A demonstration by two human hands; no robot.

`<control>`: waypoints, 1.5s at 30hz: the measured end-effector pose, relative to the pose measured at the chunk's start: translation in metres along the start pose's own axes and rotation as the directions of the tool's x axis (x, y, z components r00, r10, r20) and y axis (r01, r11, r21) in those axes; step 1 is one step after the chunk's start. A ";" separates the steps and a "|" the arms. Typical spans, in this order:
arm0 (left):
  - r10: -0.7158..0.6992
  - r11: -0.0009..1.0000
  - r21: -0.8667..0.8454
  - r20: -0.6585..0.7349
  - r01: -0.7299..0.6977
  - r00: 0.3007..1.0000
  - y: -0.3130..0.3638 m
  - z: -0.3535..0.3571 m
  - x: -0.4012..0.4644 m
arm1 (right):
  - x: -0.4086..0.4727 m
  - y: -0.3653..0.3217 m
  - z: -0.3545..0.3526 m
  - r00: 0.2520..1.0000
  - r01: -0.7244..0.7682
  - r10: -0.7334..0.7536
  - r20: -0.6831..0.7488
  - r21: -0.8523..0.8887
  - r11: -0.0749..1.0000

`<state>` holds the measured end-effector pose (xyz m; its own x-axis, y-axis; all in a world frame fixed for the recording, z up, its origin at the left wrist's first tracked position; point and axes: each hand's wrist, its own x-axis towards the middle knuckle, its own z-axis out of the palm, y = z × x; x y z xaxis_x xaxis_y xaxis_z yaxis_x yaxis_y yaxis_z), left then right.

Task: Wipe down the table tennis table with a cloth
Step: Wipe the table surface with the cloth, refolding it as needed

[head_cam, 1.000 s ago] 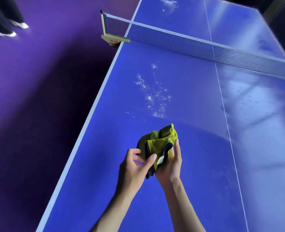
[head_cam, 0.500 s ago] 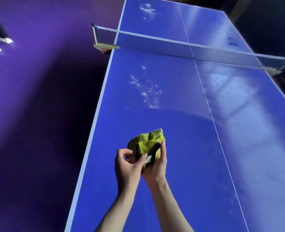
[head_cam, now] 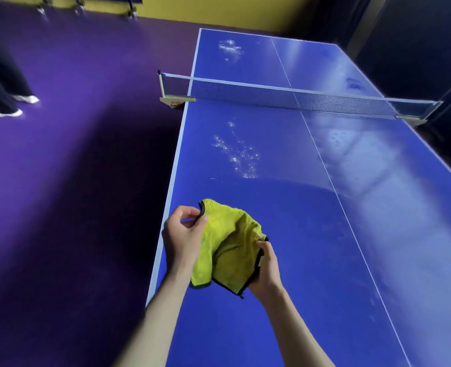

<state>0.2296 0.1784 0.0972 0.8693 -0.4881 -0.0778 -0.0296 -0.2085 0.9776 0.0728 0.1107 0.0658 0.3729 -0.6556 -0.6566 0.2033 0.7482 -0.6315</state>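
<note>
Far left: the dark-trousered legs and white shoes of a second person [head_cam: 5, 102] stand on the purple floor [head_cam: 73, 154], well apart from the work.

The left hand [head_cam: 183, 235] pinches one black-trimmed corner of the yellow-green microfibre cloth [head_cam: 225, 246] between thumb and fingers, the other fingers loosely curled. The right hand [head_cam: 265, 266] grips the opposite edge, fingers curled round the bunched fabric. The cloth hangs between the two hands, above the near left part of the blue table tennis table [head_cam: 285, 287], close to its white side line; whether it touches the surface cannot be told.

Change noted: half a second ago the cloth was a tight wad pressed between both hands; it is now pulled apart and largely unfolded, the hands separated. Judgement: preparation is under way to give a broad wiping face; wiping proper has not begun.

Beyond the hands, a scatter of white droplets or specks [head_cam: 236, 154] lies on the near half, short of the grey mesh net [head_cam: 298, 98]. A second white patch [head_cam: 229, 49] sits on the far half.

Writing: the net clamp [head_cam: 175, 102] carries a red mark, too blurred to read. A small white tag shows at the cloth edge by the right hand, unreadable.
</note>
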 end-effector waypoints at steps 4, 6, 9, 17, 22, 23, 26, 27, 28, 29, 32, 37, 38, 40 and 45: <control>0.091 0.991 0.099 -0.058 -0.085 0.994 0.003 -0.029 0.030 | -0.005 -0.012 -0.016 0.999 0.028 -0.026 0.031 -0.068 0.997; 0.113 0.981 0.172 -0.097 -0.095 0.989 0.001 -0.038 0.041 | -0.009 -0.018 -0.018 0.998 0.036 -0.030 0.053 -0.102 0.994; 0.054 0.960 0.281 -0.166 -0.005 0.985 -0.014 -0.036 0.048 | -0.016 -0.031 -0.012 0.995 0.048 -0.036 0.090 -0.125 0.991; -0.583 0.666 -0.006 0.620 0.746 0.525 -0.030 0.011 -0.007 | -0.013 -0.032 0.033 0.960 0.249 -0.088 0.266 -0.664 0.705; -0.421 0.478 -0.314 0.737 0.820 0.528 -0.040 0.026 -0.026 | -0.014 -0.034 0.037 0.924 0.367 -0.105 0.368 -0.775 0.515; -0.424 0.452 -0.327 0.740 0.830 0.522 -0.043 0.026 -0.026 | -0.017 -0.037 0.037 0.921 0.380 -0.126 0.368 -0.779 0.499; -0.463 0.385 -0.403 0.694 0.830 0.552 -0.051 0.024 -0.021 | -0.015 -0.041 0.033 0.909 0.417 -0.220 0.354 -0.774 0.477; -0.477 0.359 -0.437 0.673 0.824 0.565 -0.056 0.026 -0.017 | -0.013 -0.042 0.032 0.908 0.417 -0.257 0.330 -0.764 0.493; -0.473 0.361 -0.469 0.653 0.806 0.592 -0.058 0.027 -0.014 | -0.010 -0.043 0.031 0.905 0.424 -0.281 0.320 -0.743 0.518; -0.460 0.378 -0.480 0.645 0.792 0.611 -0.054 0.027 -0.013 | -0.009 -0.043 0.029 0.902 0.429 -0.293 0.317 -0.728 0.534; -0.340 0.439 -0.481 0.693 0.759 0.636 -0.045 0.031 -0.014 | -0.008 -0.042 0.022 0.895 0.437 -0.332 0.296 -0.723 0.535; -0.240 0.643 -0.465 0.633 0.609 0.736 -0.036 0.036 -0.017 | -0.003 -0.042 0.012 0.845 0.472 -0.459 0.277 -0.790 0.392; -0.215 0.667 -0.464 0.628 0.582 0.748 -0.036 0.037 -0.016 | -0.002 -0.043 0.010 0.824 0.480 -0.491 0.282 -0.809 0.340; -0.164 0.701 -0.460 0.640 0.545 0.751 -0.032 0.036 -0.015 | -0.002 -0.044 0.006 0.784 0.500 -0.539 0.308 -0.827 0.255; -0.132 0.757 -0.395 0.687 0.520 0.714 -0.021 0.036 -0.022 | -0.010 -0.045 -0.010 0.741 0.580 -0.595 0.312 -0.743 0.333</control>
<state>0.1934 0.1634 0.0719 0.2858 -0.9036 -0.3191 0.6246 -0.0769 0.7771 0.0508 0.0820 0.0965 0.4376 -0.8990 0.0177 -0.3890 -0.2071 -0.8977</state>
